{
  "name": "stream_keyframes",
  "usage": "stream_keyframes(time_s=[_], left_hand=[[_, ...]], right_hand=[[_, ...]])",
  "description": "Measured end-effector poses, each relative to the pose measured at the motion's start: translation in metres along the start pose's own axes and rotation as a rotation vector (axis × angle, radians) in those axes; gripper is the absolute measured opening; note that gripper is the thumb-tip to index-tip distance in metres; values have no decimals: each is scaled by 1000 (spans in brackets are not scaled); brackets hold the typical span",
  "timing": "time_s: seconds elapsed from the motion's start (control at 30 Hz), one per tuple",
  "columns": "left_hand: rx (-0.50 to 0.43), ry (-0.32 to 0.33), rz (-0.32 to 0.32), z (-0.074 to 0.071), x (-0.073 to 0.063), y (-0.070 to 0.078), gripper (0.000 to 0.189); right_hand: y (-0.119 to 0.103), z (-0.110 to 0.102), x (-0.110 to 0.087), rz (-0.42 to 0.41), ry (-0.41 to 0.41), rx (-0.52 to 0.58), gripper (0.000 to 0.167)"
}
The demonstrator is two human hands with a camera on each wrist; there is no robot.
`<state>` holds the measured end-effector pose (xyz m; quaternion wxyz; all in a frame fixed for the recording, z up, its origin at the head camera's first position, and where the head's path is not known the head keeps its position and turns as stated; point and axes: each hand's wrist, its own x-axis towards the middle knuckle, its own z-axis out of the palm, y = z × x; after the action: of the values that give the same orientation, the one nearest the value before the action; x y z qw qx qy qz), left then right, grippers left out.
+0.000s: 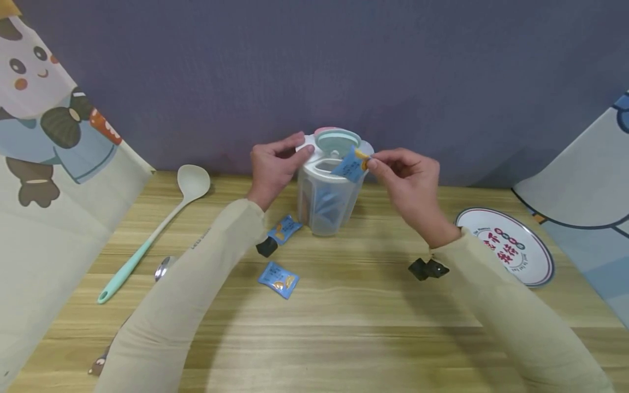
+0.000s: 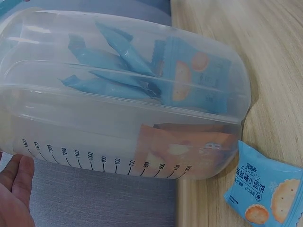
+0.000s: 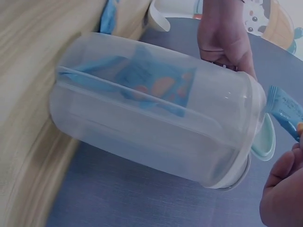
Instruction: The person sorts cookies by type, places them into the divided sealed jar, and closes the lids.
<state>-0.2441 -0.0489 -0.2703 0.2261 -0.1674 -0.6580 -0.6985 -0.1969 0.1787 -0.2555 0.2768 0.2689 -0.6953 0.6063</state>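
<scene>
A clear plastic storage container (image 1: 307, 202) with a white lid stands upright at the back of the table, its green flap (image 1: 339, 142) raised. My left hand (image 1: 275, 169) grips the lid's left side, thumb on top. Between thumb and fingers, my right hand (image 1: 413, 180) pinches a blue biscuit packet (image 1: 351, 165) at the lid opening, its lower end overlapping the rim in the head view. Inside, several blue packets (image 2: 203, 75) and an orange packet (image 2: 184, 151) occupy separate compartments. Two more blue packets, a nearer one (image 1: 278, 280) and a farther one (image 1: 284, 229), lie on the table.
A ladle (image 1: 194, 183) with a green handle lies at the left. Beside the left sleeve shows a shiny metal piece (image 1: 162, 268), partly covered. A white plate with red print (image 1: 521, 234) sits at the right, partly behind the right sleeve. A grey-blue wall (image 1: 314, 65) rises behind the container.
</scene>
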Motion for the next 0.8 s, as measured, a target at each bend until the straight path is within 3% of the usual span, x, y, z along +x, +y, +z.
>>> stream_keyframes(time_s=[0.37, 0.6, 0.8], left_hand=[[8, 1, -1, 0, 0, 1, 28], [-9, 1, 2, 1, 0, 0, 27], [-11, 3, 0, 0, 0, -2, 27]], right_hand=[[-3, 5, 11, 25, 44, 64, 10], [4, 9, 15, 7, 63, 11, 14], [8, 8, 13, -5, 29, -33, 13]])
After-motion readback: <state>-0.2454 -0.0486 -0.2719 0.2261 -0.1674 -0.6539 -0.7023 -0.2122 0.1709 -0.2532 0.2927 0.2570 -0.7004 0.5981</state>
